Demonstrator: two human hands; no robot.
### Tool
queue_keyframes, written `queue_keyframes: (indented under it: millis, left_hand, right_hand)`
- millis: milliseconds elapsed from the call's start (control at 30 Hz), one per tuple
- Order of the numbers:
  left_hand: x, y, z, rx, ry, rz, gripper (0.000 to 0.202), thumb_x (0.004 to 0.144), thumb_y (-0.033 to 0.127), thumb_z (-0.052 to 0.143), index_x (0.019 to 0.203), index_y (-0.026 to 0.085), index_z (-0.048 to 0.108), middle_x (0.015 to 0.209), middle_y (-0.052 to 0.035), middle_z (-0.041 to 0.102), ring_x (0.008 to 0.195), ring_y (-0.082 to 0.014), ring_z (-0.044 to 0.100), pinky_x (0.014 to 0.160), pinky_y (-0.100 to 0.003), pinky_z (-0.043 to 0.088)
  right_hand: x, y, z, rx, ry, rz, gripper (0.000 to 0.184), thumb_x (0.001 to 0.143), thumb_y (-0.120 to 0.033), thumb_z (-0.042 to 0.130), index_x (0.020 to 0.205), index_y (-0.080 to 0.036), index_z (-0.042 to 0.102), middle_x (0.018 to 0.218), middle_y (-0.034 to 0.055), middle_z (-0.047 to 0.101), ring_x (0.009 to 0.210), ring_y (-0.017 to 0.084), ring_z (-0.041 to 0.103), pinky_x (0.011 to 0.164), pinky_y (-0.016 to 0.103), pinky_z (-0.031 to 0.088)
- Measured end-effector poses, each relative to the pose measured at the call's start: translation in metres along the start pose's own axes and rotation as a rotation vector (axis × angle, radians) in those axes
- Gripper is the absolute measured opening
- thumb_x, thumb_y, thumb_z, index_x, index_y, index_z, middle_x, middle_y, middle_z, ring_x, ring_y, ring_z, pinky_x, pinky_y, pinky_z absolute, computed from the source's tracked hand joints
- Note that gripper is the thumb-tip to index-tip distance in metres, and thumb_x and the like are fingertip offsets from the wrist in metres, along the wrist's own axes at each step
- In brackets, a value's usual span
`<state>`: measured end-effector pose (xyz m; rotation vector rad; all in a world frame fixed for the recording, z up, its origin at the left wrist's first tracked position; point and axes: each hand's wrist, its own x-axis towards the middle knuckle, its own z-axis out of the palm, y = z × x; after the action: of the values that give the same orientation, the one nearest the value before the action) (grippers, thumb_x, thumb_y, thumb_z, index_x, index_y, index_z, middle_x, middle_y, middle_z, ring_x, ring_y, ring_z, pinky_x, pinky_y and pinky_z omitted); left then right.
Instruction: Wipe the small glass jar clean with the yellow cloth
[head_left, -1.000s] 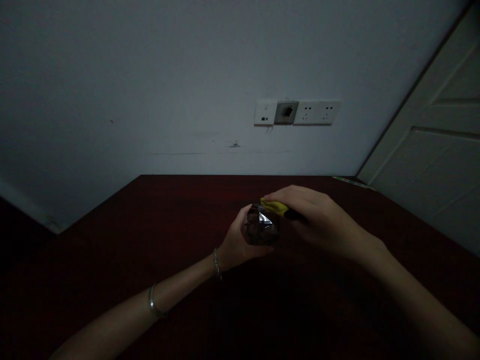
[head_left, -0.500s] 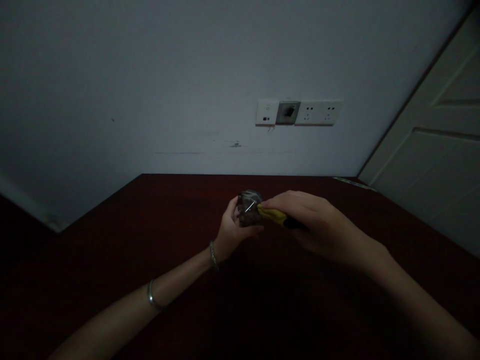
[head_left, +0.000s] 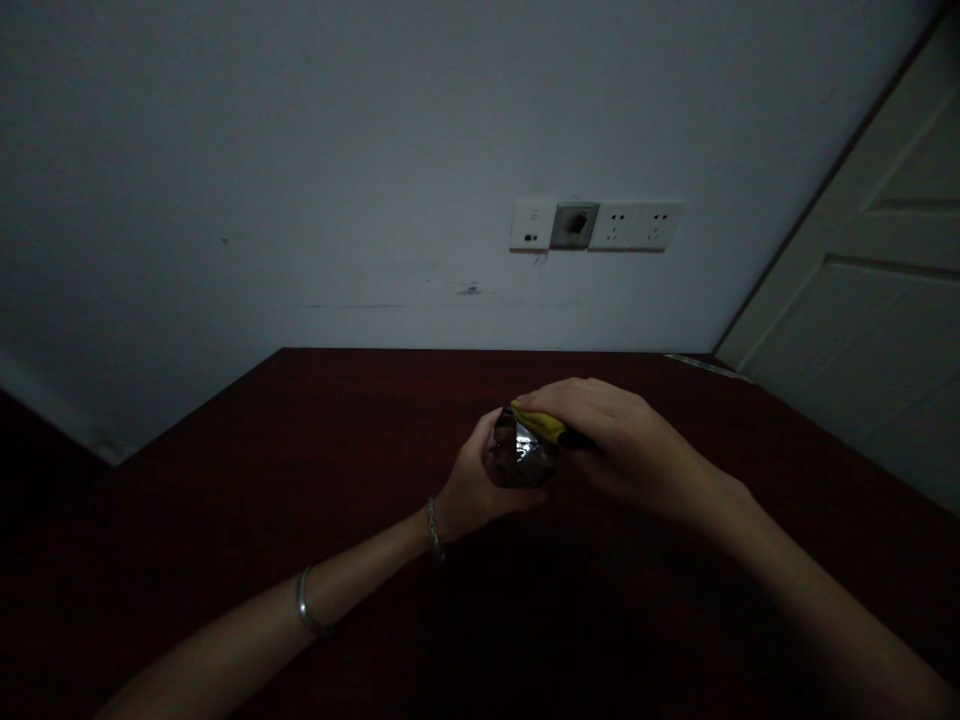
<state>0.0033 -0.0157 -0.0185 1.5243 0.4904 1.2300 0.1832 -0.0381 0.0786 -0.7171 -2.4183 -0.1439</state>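
My left hand [head_left: 480, 480] is curled around the side of a dark, shiny, faceted glass object [head_left: 521, 455], with the thumb below it. A bright reflection shows on its face, but I cannot tell its exact kind. From the right, my right hand [head_left: 622, 430] grips a yellow and black cloth [head_left: 541, 422] and presses its yellow part to the top right of the glass object. The lower fingers of this hand are in shadow. Both hands are above the dark red tabletop [head_left: 360, 400].
A white wall [head_left: 337, 180] rises behind the table, carrying a row of socket plates [head_left: 637, 226]. A panelled white door [head_left: 862, 280] stands at the right. A thin pale strip [head_left: 705, 366] lies along the table's back right edge. The light is dim.
My left hand has brought the glass object slightly right and nearer to me, tilting it. The cloth has gone from its right side to its upper edge.
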Motion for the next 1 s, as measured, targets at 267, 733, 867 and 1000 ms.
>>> queue_keyframes:
  millis: [267, 733, 867, 1000]
  left_hand:
    - [0.004, -0.002, -0.004, -0.006, 0.031, -0.026, 0.089, 0.049, 0.014, 0.087, 0.124, 0.018, 0.039, 0.118, -0.0108, 0.059, 0.112, -0.0300, 0.058, 0.096, -0.045, 0.048]
    - [0.001, -0.001, -0.002, 0.032, 0.002, -0.047, 0.091, 0.047, 0.014, 0.088, 0.126, 0.018, 0.043, 0.120, -0.0120, 0.059, 0.113, -0.0305, 0.057, 0.095, -0.044, 0.047]
    - [0.003, 0.003, -0.001, -0.079, 0.086, -0.130, 0.084, 0.047, 0.011, 0.087, 0.121, 0.017, 0.046, 0.113, -0.0092, 0.062, 0.105, -0.0267, 0.061, 0.088, -0.038, 0.052]
    - [0.003, 0.004, -0.002, -0.180, 0.158, -0.209, 0.081, 0.050, 0.011, 0.085, 0.120, 0.017, 0.044, 0.110, -0.0089, 0.061, 0.093, -0.0229, 0.064, 0.065, -0.028, 0.056]
  right_hand:
    - [0.002, -0.008, -0.009, 0.004, -0.122, 0.017, 0.040, 0.072, 0.000, 0.048, 0.107, -0.014, 0.059, 0.103, 0.0089, 0.068, 0.096, 0.023, 0.062, 0.081, 0.038, 0.050]
    - [-0.001, -0.003, -0.007, 0.017, -0.091, 0.060, 0.041, 0.078, 0.000, 0.048, 0.114, -0.015, 0.059, 0.110, 0.0092, 0.068, 0.102, 0.022, 0.062, 0.088, 0.038, 0.050]
    - [0.003, -0.008, -0.008, 0.063, -0.135, 0.057, 0.044, 0.076, 0.002, 0.051, 0.115, -0.015, 0.058, 0.110, 0.0094, 0.067, 0.102, 0.022, 0.061, 0.088, 0.038, 0.050]
    - [0.005, -0.015, -0.014, 0.135, -0.201, 0.071, 0.038, 0.077, -0.001, 0.053, 0.111, -0.018, 0.060, 0.104, 0.0069, 0.068, 0.094, 0.020, 0.063, 0.082, 0.034, 0.051]
